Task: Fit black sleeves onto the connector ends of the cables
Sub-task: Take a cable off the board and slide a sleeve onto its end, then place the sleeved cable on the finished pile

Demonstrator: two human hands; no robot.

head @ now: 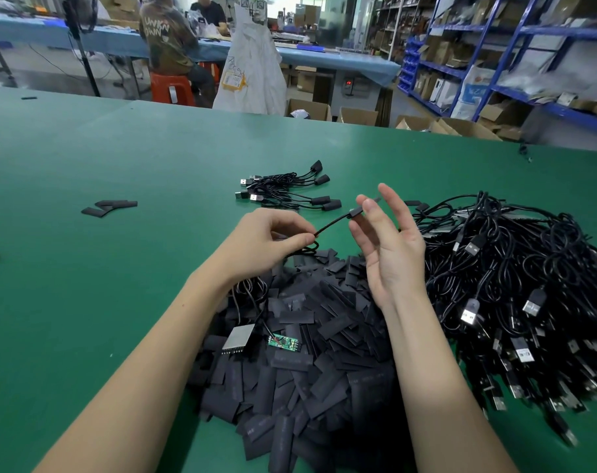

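My left hand [269,240] pinches a thin black cable [331,224] between thumb and forefinger. The cable rises to the right, and its connector end [357,211] sits at the fingertips of my right hand [389,247]. That hand is raised with its fingers spread and nearly straight, and it seems only to touch the end. A big heap of flat black sleeves [310,353] lies under both hands. On the heap rest a small green circuit board [283,342] with wires and a silver plate [237,337].
A large tangle of black USB cables [515,295] fills the right side of the green table [119,158]. A small bundle of sleeved cables [287,189] lies beyond my hands. Loose sleeves [109,207] lie at the left. People sit at a blue bench behind; shelves stand at the right.
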